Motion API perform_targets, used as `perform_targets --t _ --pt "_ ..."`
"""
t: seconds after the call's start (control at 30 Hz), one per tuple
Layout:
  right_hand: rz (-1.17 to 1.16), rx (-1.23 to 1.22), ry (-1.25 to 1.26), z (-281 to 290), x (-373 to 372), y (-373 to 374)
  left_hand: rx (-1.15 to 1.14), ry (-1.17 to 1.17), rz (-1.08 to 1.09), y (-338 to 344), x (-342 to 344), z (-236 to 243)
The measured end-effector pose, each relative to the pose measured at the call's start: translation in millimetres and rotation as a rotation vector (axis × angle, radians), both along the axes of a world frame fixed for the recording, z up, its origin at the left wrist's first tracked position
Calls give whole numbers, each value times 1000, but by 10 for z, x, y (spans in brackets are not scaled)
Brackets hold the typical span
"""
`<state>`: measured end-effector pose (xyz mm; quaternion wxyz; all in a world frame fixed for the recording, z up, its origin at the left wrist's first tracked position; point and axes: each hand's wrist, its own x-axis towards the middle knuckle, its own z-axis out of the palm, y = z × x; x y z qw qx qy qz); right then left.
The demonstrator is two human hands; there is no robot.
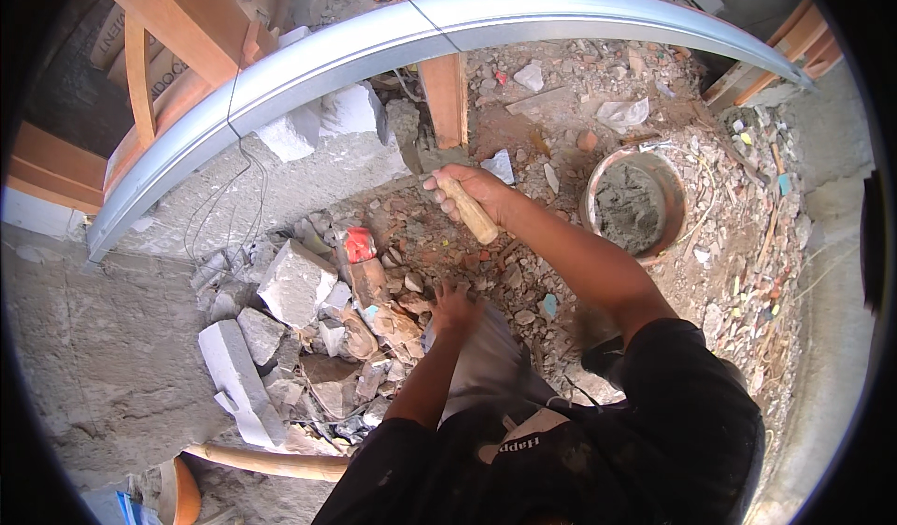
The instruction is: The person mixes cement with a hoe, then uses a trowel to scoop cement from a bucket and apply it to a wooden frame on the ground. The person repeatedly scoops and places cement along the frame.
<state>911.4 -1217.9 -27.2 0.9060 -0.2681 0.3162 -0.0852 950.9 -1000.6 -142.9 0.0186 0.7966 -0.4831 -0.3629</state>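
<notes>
My right hand (pixel 472 191) is closed round the wooden handle of a trowel (pixel 473 215), near the foot of a wooden post (pixel 443 95). The handle's butt points back toward me; the blade end is hard to make out against the grey wall edge. Lower down, my left hand (pixel 455 308) rests with fingers apart by my knee in grey trousers (pixel 486 357), holding nothing. Broken rubble (pixel 374 291) lies just to its left. Right of my forearm stands a round bucket (pixel 676 209) with grey wet mortar (pixel 631 205) in it.
A long metal channel (pixel 523 19) crosses in front, with dark wire (pixel 234 133) hanging from it. Pale block pieces (pixel 297 282) and a red packet (pixel 358 244) lie at left. Wooden frames (pixel 182 21) stand far left, sacks (pixel 266 2) behind. Rubble covers the floor.
</notes>
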Motion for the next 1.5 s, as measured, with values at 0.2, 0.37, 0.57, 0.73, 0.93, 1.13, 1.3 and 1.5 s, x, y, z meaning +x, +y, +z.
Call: perform_targets --t 0.2,0.37,0.57,0.73,0.93,1.13,1.3,1.5 --pt "-103 76 -30 -380 216 -219 6 9 -21 -24 -29 118" --pt "-72 8 -62 -367 19 -45 -20 -25 -17 32 -5 71" --pt "-105 29 -37 -511 137 -117 -4 -34 -32 17 -19 76" --pt "-121 68 -20 -450 118 -144 26 4 -20 -49 13 154" --pt "232 -359 385 492 -1016 346 -3 -19 -25 5 -18 109" --pt "787 -1204 1197 1341 -2970 -52 -49 -49 -50 -17 -121 94" --pt "896 -1367 1948 1154 -3234 -424 -56 -68 -63 -4 -91 23" --pt "847 -1441 1782 198 -3167 -189 -36 -50 -26 21 12 118"
